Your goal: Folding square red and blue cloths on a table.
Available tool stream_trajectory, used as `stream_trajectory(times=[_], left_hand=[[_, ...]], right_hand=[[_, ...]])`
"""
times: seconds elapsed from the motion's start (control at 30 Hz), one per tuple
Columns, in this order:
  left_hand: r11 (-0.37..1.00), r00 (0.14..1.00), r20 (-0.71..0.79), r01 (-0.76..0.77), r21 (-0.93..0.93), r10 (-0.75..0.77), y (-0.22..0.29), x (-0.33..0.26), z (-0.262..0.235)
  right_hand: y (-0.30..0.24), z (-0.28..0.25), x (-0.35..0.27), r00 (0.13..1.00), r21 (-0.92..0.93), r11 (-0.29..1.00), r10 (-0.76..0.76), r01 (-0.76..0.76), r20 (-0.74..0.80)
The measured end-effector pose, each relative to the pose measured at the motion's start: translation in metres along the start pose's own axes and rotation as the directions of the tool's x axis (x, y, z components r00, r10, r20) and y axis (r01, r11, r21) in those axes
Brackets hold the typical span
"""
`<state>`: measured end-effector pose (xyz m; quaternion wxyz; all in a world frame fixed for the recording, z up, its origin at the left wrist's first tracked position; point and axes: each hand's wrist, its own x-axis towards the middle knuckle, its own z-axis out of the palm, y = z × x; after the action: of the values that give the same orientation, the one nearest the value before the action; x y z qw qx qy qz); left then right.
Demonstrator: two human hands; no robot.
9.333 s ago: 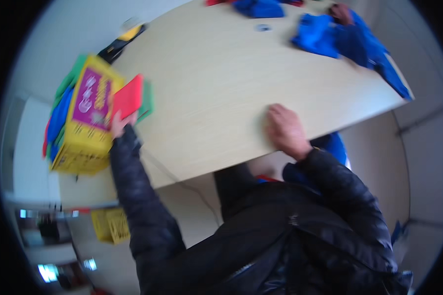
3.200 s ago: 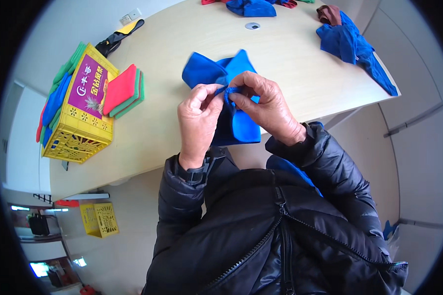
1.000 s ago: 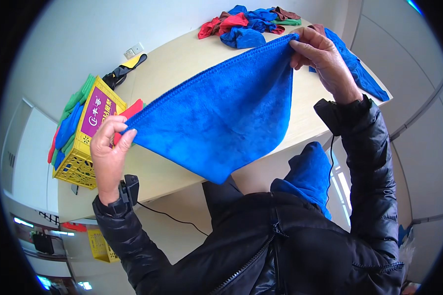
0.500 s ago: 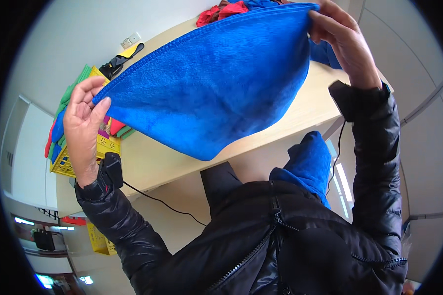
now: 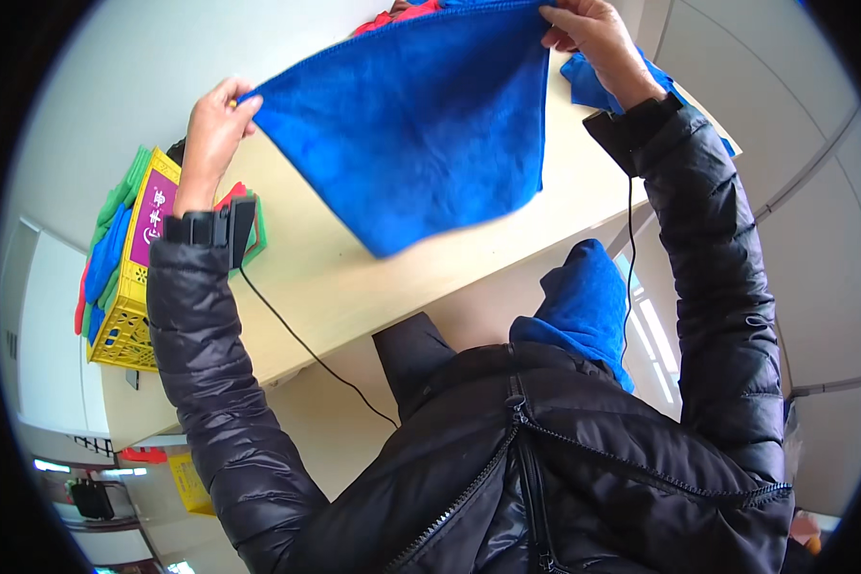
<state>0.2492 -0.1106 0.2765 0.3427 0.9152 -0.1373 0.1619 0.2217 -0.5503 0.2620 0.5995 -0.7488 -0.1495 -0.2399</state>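
Observation:
A blue plush cloth (image 5: pixel 421 134) hangs stretched between my hands, its stitched edge uppermost and its lower part draping over the table. My left hand (image 5: pixel 218 124) pinches the cloth's upper left corner. At the upper right corner, my right hand (image 5: pixel 593 38) grips the cloth between thumb and fingers. Another blue cloth (image 5: pixel 584 301) lies across my right thigh. More blue cloth (image 5: pixel 598 84) rests on the table just beyond my right wrist.
The pale wooden table (image 5: pixel 306 297) spans the space before me. At its left end stands a yellow plastic crate (image 5: pixel 129 330), with folded green, blue and red cloths (image 5: pixel 110 249) beside it. Red cloth (image 5: pixel 416 11) is heaped at the far edge. Thin black cables (image 5: pixel 330 375) run from my wrists.
Both hands have moved farther away over the table, drawing slightly closer together. The cloth has gone with them, and its lower edge has swung up and away from me.

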Motion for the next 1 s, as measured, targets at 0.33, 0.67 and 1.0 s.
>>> stream_trajectory(times=[0.33,0.67,1.0], left_hand=[[0.979,0.966,-0.17,-0.185,0.084,0.197,-0.121,-0.017,0.046],[0.975,0.955,0.244,-0.127,-0.18,0.169,-0.049,-0.231,0.185],[0.824,0.975,-0.025,0.174,-0.539,-0.222,-0.052,-0.246,0.19]], right_hand=[[-0.013,0.057,-0.117,0.898,-0.21,0.88,-0.384,0.426,0.215],[0.101,0.195,-0.241,0.852,-0.129,0.959,-0.158,0.253,0.498],[0.127,0.116,-0.207,0.897,-0.465,0.799,-0.196,0.381,0.397]])
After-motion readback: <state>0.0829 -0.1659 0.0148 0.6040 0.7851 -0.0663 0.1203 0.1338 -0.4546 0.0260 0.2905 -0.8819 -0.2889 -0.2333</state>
